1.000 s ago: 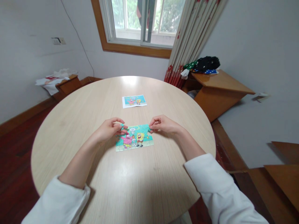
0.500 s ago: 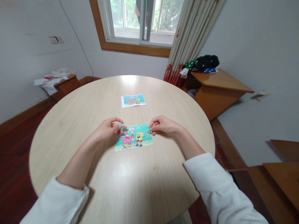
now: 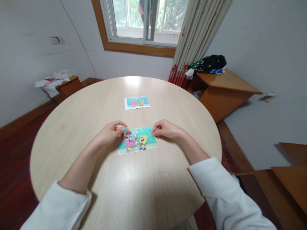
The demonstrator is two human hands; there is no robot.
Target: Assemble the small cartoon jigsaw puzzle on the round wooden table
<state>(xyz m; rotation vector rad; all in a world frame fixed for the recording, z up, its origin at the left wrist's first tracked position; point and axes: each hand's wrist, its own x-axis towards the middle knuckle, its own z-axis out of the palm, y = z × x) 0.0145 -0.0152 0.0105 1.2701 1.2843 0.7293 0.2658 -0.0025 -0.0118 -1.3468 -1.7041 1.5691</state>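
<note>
A nearly whole cartoon jigsaw puzzle [image 3: 136,143], teal with pink and yellow figures, lies flat on the round table [image 3: 134,188]. My left hand [image 3: 115,129] is over its upper left corner, thumb and fingers pinching a small teal puzzle piece [image 3: 124,128]. Those fingers partly hide the corner beneath. At the upper right edge, my right hand [image 3: 164,128] has its fingertips pinched together on a puzzle piece, touching the puzzle; the fingers cover most of that piece.
Beyond the puzzle lies a printed reference picture [image 3: 137,102] of the same scene on white paper. A wooden cabinet [image 3: 227,84] with dark cloths on top stands right of the table. Papers lie on a low wooden stand [image 3: 70,85] at the left.
My right hand has shifted slightly left and inward, its fingertips now on the puzzle's right edge, where a loose piece showed before. My left hand stays nearly still.
</note>
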